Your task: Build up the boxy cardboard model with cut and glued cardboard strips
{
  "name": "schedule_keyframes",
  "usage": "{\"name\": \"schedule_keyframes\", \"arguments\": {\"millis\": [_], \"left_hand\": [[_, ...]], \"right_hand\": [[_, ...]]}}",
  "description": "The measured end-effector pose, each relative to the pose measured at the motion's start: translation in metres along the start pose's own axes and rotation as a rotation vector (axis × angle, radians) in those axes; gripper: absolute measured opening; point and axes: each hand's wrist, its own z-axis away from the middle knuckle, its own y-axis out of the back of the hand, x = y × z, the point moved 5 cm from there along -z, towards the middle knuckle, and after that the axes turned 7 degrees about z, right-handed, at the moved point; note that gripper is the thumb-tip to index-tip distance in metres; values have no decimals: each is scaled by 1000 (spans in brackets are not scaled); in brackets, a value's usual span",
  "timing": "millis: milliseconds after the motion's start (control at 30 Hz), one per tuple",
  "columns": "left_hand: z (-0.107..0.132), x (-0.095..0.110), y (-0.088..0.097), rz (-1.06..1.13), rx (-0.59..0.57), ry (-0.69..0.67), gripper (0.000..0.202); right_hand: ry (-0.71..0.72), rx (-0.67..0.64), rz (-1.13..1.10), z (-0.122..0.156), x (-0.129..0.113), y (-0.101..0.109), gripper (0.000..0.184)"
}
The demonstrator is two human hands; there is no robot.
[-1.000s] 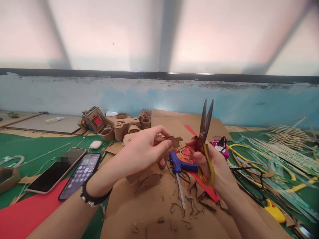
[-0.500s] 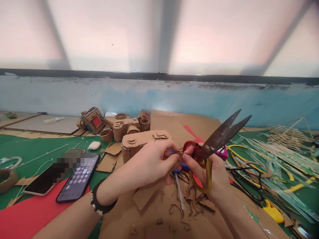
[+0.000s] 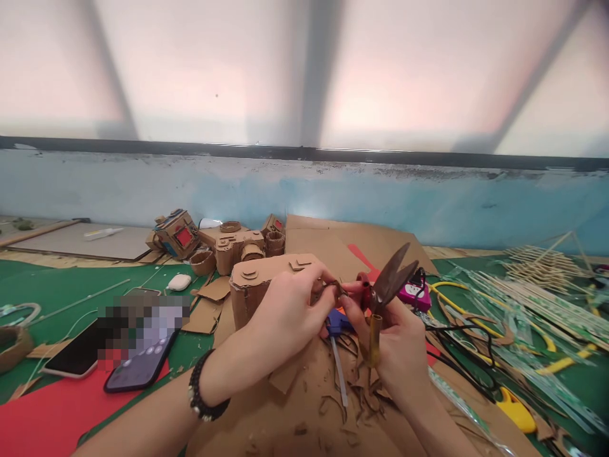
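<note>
nearest, a brown cardboard sheet [image 3: 266, 419] strewn with cut scraps [image 3: 354, 397]; to its left, red paper [image 3: 42, 412] and a phone [image 3: 143, 365] on the green mat [image 3: 57, 285]. above the sheet, the left hand [image 3: 285, 317], with a beaded bracelet [image 3: 205, 398] at the wrist, pinches a small cardboard piece [image 3: 334, 289] between thumb and forefinger. the right hand [image 3: 399, 349] is closed around the scissors [image 3: 380, 304], fingers through the yellow handle, blades nearly together and pointing up and to the right; its fingertips meet the same piece. the piece is held in the air just above a blue glue gun [image 3: 337, 322]. beyond stand a cardboard box model [image 3: 257, 282] and a cardboard camera [image 3: 233, 244], then the pale blue wall [image 3: 143, 187].
</note>
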Motion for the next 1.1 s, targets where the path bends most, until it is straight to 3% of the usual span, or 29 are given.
{"name": "schedule_keyframes", "arguments": {"millis": [267,467,600,833,1100], "left_hand": [[-1,-9,-13,224,16,-6,19],[-1,-10,-17,311,19,-32,21],[-1,-10,-21,326,-37,-31,17],[2,-10,-22,350,6,-65,13],[4,-11,-21,284,95,-168,10]], "right_hand": [[136,107,108,8,14,0,7],[234,90,107,9,25,3,33],[281,126,134,8,26,7,33],[420,161,202,8,8,9,13],[557,190,252,9,-5,8,20]]}}
